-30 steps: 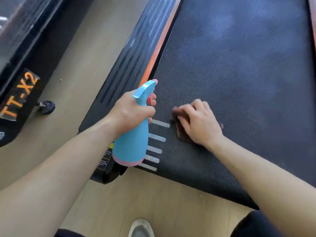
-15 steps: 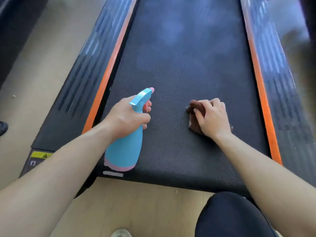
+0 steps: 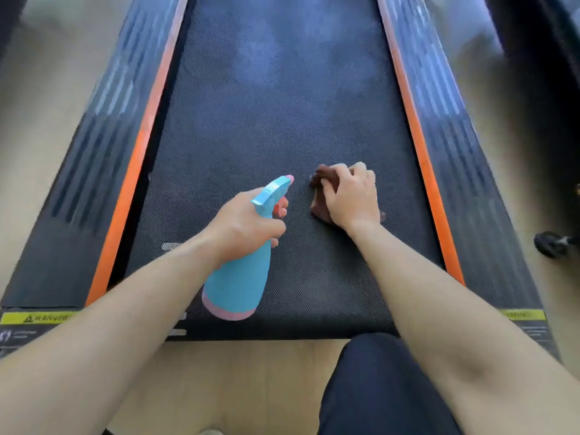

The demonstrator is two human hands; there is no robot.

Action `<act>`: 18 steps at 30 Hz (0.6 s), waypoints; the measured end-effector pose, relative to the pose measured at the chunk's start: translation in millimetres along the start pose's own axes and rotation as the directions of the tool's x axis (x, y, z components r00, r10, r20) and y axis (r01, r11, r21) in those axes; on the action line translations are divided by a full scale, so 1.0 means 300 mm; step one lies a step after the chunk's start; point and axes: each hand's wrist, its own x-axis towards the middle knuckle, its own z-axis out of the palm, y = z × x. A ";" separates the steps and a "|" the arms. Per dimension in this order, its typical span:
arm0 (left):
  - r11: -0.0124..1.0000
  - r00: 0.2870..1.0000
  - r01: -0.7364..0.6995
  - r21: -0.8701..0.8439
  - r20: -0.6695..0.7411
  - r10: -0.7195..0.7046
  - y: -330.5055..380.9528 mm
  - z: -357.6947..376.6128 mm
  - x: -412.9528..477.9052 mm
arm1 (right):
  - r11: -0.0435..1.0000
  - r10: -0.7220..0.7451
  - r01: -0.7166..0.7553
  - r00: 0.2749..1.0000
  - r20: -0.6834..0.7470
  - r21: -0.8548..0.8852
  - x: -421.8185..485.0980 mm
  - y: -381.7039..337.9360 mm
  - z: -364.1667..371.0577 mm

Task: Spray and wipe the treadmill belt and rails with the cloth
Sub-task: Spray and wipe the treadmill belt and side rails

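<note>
1. Head view looked down the length of a treadmill whose dark, finely textured belt [image 3: 276,136] ran away from the person, with paler hazy patches on its far part.
2. A left rail [image 3: 94,183] and a right rail [image 3: 461,158], both black with ribbed grooves, flanked the belt, and an orange strip edged each one on its inner side.
3. Yellow warning labels sat at the near end of the left rail [image 3: 34,318] and the right rail [image 3: 522,314].
4. Pale wood-look floor [image 3: 244,381] lay around the machine, and a small black wheel [image 3: 547,244] stood on it just past the right rail.
5. A knee in dark trousers [image 3: 376,387] was at the near edge of the belt.
6. The left hand [image 3: 244,224] gripped the neck of a spray bottle [image 3: 238,277], fingers curled round it and one finger on the pink trigger.
7. The bottle was opaque blue with a pink base band and a pink nozzle tip, tilted forward over the near middle of the belt; what it held could not be told.
8. The right hand [image 3: 351,196] pressed the cloth [image 3: 321,172] onto the belt, right of centre, its fingers bent over it.
9. The cloth was dark brown and bunched, and only its edges showed beyond the fingertips and beside the palm.
</note>
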 end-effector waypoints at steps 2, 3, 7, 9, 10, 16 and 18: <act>1.000 1.000 0.015 -0.023 0.004 -0.015 -0.010 -0.002 -0.010 | 0.999 0.034 -0.034 0.999 -0.009 -0.031 -0.006 -0.013 -0.001; 1.000 1.000 0.027 -0.012 0.001 -0.027 -0.017 -0.007 -0.017 | 0.999 -0.004 0.003 1.000 -0.005 -0.045 -0.045 -0.020 -0.003; 0.995 0.993 0.095 -0.005 -0.066 -0.095 -0.060 -0.063 -0.066 | 0.933 -0.355 0.359 0.930 0.098 -0.017 -0.288 -0.077 -0.015; 0.993 0.988 0.109 -0.037 -0.107 -0.112 -0.082 -0.108 -0.098 | 0.896 -0.439 0.444 0.890 0.123 -0.017 -0.306 -0.105 -0.001; 0.992 0.985 0.109 -0.058 -0.126 -0.115 -0.093 -0.132 -0.115 | 0.892 -0.448 0.453 0.887 0.115 -0.017 -0.294 -0.120 0.008; 0.976 0.947 0.142 -0.168 -0.265 -0.183 -0.177 -0.251 -0.254 | 0.878 -0.477 0.477 0.871 0.121 0.026 -0.165 -0.288 0.109; 0.971 0.932 0.151 -0.186 -0.300 -0.202 -0.219 -0.272 -0.299 | 0.887 -0.459 0.460 0.874 0.160 0.028 -0.164 -0.376 0.128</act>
